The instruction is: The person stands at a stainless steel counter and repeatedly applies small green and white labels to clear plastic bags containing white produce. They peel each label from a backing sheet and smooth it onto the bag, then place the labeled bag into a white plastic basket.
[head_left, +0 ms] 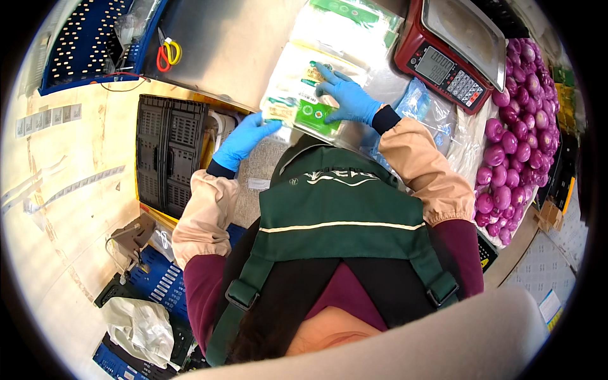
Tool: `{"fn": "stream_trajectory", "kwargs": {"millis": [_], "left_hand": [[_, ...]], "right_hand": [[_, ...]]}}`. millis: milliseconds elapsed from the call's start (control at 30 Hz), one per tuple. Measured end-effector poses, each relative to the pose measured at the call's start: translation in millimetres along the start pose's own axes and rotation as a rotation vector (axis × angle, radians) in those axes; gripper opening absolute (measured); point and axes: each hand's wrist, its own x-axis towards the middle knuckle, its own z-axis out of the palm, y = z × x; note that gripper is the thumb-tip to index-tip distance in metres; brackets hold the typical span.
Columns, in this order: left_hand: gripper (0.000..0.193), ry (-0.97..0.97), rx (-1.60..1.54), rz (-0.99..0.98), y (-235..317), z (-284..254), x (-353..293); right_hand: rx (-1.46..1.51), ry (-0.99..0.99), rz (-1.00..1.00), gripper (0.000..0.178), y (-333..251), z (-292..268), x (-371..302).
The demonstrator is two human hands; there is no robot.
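Clear plastic packaging bags [315,115] with green and white print lie in a flat stack at the table's near edge. My left hand [244,140], in a blue glove, pinches the left corner of a bag, its fingertips close together. From the right, my right hand [351,100], also blue-gloved, rests on the bags with thumb and fingers spread apart. More printed bags [345,22] lie farther back on the stack. Whether anything is inside the bags cannot be made out.
A red digital scale [437,66] stands right of the bags, beside a heap of purple onions [516,139]. Red-and-yellow scissors [168,54] lie on the steel table [215,44]. Left are a blue crate [95,44] and a folded black crate [168,152]; crumpled blue plastic [415,101] lies near my right wrist.
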Motion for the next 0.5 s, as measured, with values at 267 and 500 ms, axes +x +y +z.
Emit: {"fn": "stream_trajectory", "kwargs": {"millis": [267, 500], "left_hand": [[0.033, 0.349, -0.468, 0.260, -56, -9, -15], [0.035, 0.970, -0.776, 0.385, -160, -53, -66]], "right_hand": [[0.085, 0.063, -0.042, 0.025, 4, 7, -3], [0.129, 0.096, -0.031, 0.016, 14, 22, -6]]}}
